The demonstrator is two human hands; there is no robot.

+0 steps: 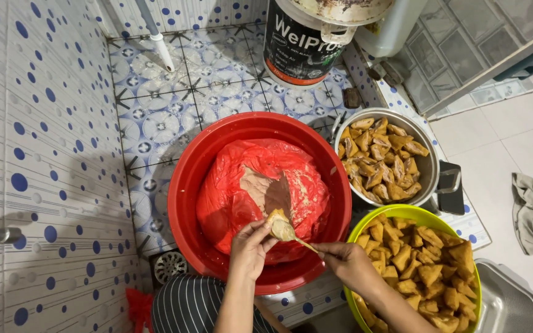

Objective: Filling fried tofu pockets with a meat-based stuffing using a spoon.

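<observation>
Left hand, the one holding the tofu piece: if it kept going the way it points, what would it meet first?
Probably the red plastic bag of paste in the red basin; the left hand points up-frame over it, though depth is unclear.

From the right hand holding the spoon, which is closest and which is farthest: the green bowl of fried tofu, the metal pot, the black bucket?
1. Round green plastic bowl, beside the right hand.
2. Round metal pot, farther up.
3. Black bucket, top.

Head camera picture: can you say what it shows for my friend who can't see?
A person's left hand holds a piece of fried tofu over a red basin of paste, while the right hand fills it using a thin stick. A metal pot and green bowl beside them hold more tofu.
</observation>
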